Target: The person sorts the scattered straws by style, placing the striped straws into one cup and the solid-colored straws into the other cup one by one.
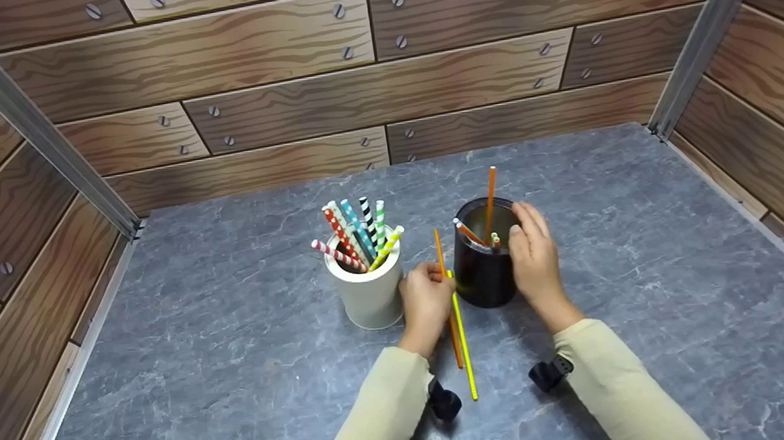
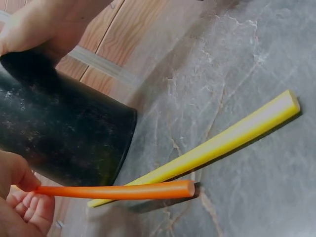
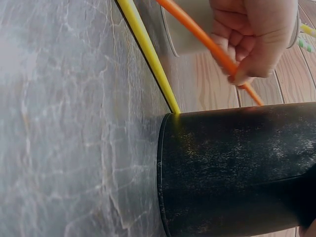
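Observation:
My left hand (image 1: 427,305) pinches an orange straw (image 2: 123,191) between thumb and fingers, around the middle of its length. Beneath it a yellow straw (image 1: 464,350) lies on the grey tabletop, its far end close by the base of a black cup (image 1: 486,279). The cup stands upright, and my right hand (image 1: 536,259) holds it by its right side, fingers up at the rim. Inside the cup lean several straws, with one orange straw (image 1: 491,198) rising well above the rim.
Just left of my left hand stands a white cup (image 1: 373,305) full of patterned paper straws (image 1: 352,232), striped and dotted. Wood-print walls (image 1: 279,112) with metal corner posts (image 1: 45,124) enclose the grey marbled tabletop (image 1: 238,349) at the back and sides.

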`<control>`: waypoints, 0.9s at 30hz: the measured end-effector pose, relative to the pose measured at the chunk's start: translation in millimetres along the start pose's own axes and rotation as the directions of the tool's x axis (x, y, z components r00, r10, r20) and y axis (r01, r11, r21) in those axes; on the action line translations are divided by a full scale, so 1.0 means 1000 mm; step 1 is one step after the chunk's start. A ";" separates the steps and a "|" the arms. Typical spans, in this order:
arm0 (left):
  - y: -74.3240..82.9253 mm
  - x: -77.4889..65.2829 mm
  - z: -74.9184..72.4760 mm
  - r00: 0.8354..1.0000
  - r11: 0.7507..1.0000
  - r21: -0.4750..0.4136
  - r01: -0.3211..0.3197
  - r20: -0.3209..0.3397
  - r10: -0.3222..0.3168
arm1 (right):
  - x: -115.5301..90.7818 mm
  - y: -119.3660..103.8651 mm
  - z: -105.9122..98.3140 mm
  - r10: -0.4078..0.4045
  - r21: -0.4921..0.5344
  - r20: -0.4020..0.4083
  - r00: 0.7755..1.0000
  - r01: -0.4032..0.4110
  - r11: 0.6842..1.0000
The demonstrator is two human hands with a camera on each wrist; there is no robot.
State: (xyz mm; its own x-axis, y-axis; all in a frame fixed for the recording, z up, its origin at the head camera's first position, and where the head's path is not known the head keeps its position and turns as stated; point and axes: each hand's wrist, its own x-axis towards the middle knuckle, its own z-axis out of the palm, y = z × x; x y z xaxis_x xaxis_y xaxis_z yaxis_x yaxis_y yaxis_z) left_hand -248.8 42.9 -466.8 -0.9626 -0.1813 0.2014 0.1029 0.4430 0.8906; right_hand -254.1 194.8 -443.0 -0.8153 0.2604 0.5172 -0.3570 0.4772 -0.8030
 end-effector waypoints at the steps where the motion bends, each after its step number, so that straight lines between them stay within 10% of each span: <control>1: 0.001 0.000 -0.001 1.000 1.000 -0.017 -0.006 -0.001 0.006 | 0.000 0.000 0.000 -0.002 0.000 0.000 1.000 0.002 1.000; 20: 0.026 -0.005 -0.015 0.963 0.954 -0.151 -0.259 -0.117 0.243 | -0.001 -0.001 -0.001 0.003 0.002 0.005 1.000 -0.003 1.000; 27: 0.034 -0.004 -0.021 0.930 0.900 -0.246 -0.360 -0.175 0.324 | -0.001 -0.001 0.000 0.009 0.001 0.002 1.000 -0.009 1.000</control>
State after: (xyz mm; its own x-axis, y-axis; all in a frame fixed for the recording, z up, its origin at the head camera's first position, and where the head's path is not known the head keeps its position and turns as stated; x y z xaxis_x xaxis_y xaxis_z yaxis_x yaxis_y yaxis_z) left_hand -236.3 40.4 -428.5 -0.8174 -0.1789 0.5475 0.5010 0.2484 0.8291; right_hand -253.0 194.1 -442.6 -0.8192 0.2631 0.5096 -0.3502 0.4741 -0.8078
